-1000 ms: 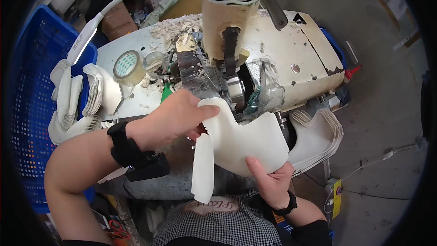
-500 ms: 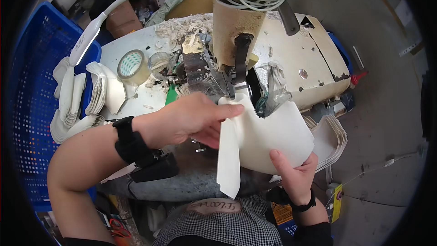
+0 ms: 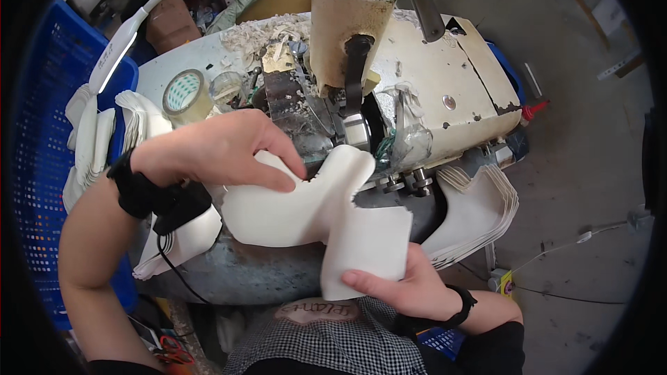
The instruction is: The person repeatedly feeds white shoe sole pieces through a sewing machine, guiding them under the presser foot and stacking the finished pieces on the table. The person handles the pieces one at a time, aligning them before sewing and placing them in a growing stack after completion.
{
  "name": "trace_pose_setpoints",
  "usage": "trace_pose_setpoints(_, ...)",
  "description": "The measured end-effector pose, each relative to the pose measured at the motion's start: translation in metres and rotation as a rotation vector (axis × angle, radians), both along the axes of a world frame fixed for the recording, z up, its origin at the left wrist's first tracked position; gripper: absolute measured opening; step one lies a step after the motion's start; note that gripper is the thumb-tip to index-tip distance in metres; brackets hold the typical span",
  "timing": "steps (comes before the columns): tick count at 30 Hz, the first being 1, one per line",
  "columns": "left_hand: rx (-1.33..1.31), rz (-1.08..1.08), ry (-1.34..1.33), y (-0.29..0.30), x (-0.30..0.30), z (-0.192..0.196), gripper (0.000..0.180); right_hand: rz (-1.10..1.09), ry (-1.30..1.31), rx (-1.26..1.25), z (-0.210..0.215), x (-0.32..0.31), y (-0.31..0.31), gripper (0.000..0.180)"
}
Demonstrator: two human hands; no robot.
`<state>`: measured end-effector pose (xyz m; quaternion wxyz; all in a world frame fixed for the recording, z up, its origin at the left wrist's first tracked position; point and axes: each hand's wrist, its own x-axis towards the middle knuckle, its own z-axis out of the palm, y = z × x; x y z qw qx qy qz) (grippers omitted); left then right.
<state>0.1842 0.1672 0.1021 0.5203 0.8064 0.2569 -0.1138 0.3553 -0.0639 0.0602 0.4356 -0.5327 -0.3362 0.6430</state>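
Observation:
A white, smooth, curved sheet piece (image 3: 278, 215), shaped like a shoe upper part with a notch and flaps, is held in both hands just in front of the machine's metal working head (image 3: 356, 130). My left hand (image 3: 233, 149) pinches its upper left edge between thumb and fingers. Lower right, my right hand (image 3: 406, 285) grips the squarish flap, thumb on top and fingers mostly hidden behind. The piece's rounded upper tip lies close below the working head. Beneath my left wrist, more white sheet (image 3: 187, 236) rests on the table's front.
Stacked matching white pieces (image 3: 479, 212) lie right of the head; others (image 3: 142, 118) stand at the left by a blue basket (image 3: 42, 167). A tape roll (image 3: 186, 94), shavings (image 3: 260, 42) and a lamp (image 3: 114, 52) are around the cream machine (image 3: 438, 90).
The white piece has come away from the working head and turned, its broad part now at the left. My left hand has moved left, and my right hand grips a different flap.

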Motion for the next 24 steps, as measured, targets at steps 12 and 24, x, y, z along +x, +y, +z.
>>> trace_pose_setpoints(12, 0.309, -0.139, 0.170, 0.043, 0.012, 0.018, 0.026, 0.020, 0.321, 0.019, -0.006, -0.049, 0.048, 0.035)
trace_pose_setpoints(24, 0.375, -0.068, -0.128, 0.031, 0.031, -0.020, 0.033, 0.030, -0.302, 0.348, -0.002, -0.011, 0.036, 0.037)
